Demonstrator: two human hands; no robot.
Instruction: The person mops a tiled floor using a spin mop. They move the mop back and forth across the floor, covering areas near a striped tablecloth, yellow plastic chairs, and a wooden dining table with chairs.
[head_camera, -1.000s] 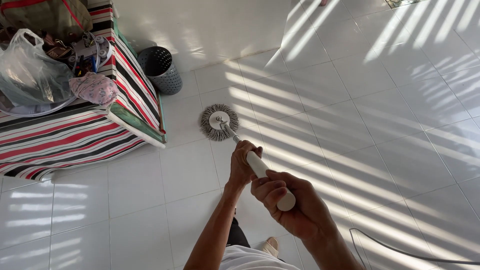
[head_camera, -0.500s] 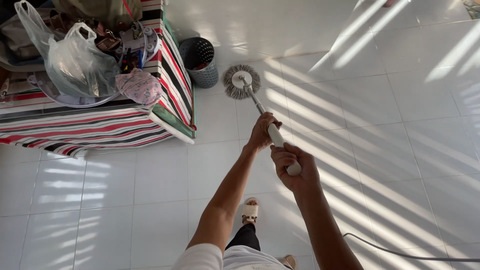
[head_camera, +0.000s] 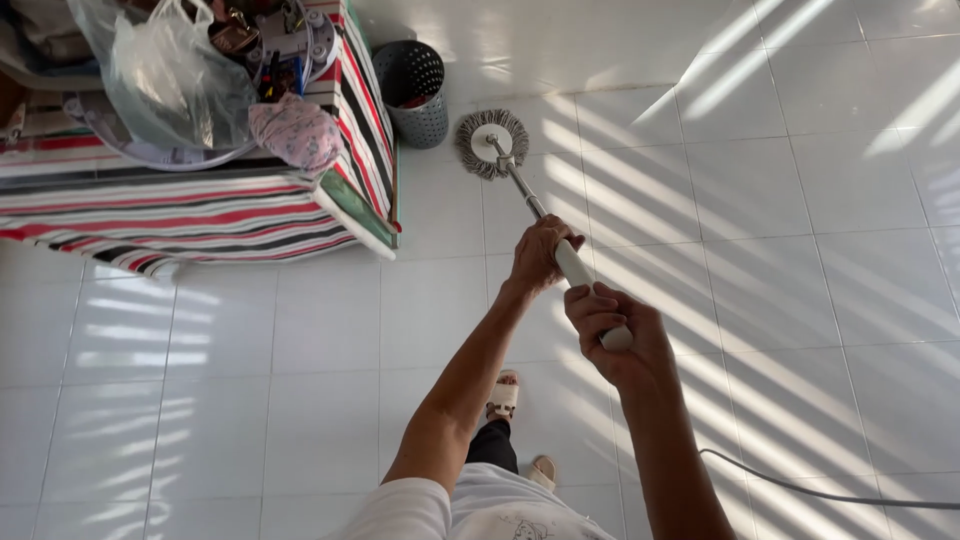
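Gripping the mop handle (head_camera: 560, 248), left hand (head_camera: 540, 255) wraps it farther down the shaft, right hand (head_camera: 612, 335) clenches the white upper end nearer the body. Round grey mop head (head_camera: 492, 143) sits flat on the white tiled floor (head_camera: 800, 200), just beside a dark perforated bin (head_camera: 415, 92). Striped mattress (head_camera: 190, 220) lies to the left, carrying a clear plastic bag (head_camera: 165, 85) and clutter. Thin cable (head_camera: 830, 495) runs along the floor bottom right. Sandalled feet (head_camera: 505, 395) show below.
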